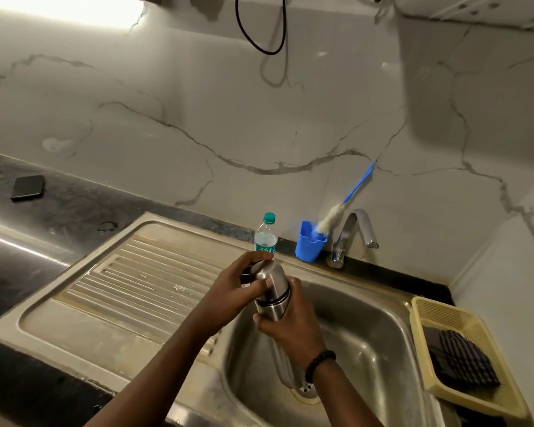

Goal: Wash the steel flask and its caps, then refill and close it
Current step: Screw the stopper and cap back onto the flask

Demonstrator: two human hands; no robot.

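1. I am gripping the steel flask (272, 306) with both hands over the sink basin (373, 340): my right hand (287, 322) is wrapping round the body just below the dark band, and my left hand (241, 288) is curling over the outer cap (267, 274) at the top, thumb across its side.
2. Judging from this, I am only getting started. The cap is still sitting on the flask, nothing looks wet or soapy, and I cannot tell whether I am loosening it.
3. Still ahead of me, I reckon: taking off the caps, scrubbing, rinsing, refilling and closing.
4. Just beyond my left hand a plastic water bottle (265, 235) with a green lid is standing on the sink's back edge.
5. Past my right hand, a blue cup (309, 245) is holding a bottle brush (330, 218) with a blue handle leaning on the wall, and next to it the tap (356, 232) is showing no running water.
6. To the left of my hands the ribbed drainboard (130, 282) is lying in the steel surround.
7. To my right a yellow basket (463, 349) is holding a dark cloth.
8. Far off to the left a phone (28, 187) is resting on the dark counter (59, 211), and white veined marble is covering the wall behind.
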